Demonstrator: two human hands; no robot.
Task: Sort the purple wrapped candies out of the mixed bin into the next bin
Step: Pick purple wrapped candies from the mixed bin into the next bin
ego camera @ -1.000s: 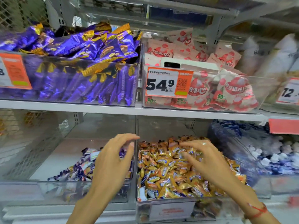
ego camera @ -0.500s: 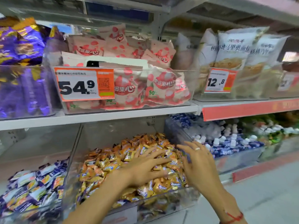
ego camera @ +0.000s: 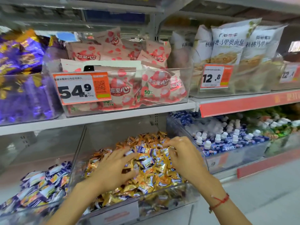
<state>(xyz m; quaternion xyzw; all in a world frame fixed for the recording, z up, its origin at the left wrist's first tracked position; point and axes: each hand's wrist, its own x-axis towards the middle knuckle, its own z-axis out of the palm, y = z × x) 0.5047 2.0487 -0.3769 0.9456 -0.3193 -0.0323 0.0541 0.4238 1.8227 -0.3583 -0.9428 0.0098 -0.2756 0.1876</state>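
A clear mixed bin (ego camera: 164,203) on the lower shelf holds a heap of orange wrapped candies (ego camera: 151,140) with purple wrapped candies (ego camera: 143,150) scattered among them. Both hands lie on the heap. My left hand (ego camera: 113,169) rests flat with fingers spread, fingertips near a purple candy. My right hand (ego camera: 185,156) is on the heap's right side, its fingers curled down into the candies; whether it holds one is hidden. The bin to the left (ego camera: 48,207) holds purple and white wrapped candies (ego camera: 42,185).
A bin of small white-capped blue bottles (ego camera: 227,138) stands right of the mixed bin. The upper shelf (ego camera: 113,116) carries bins of purple bags (ego camera: 22,62), pink bags (ego camera: 129,88) and white snack bags (ego camera: 230,46), with orange price tags (ego camera: 82,88). The aisle floor (ego camera: 267,192) lies at right.
The view has swung right. My left hand has moved from over the left bin onto the orange heap. My right hand has dropped lower onto the candies and curled its fingers.
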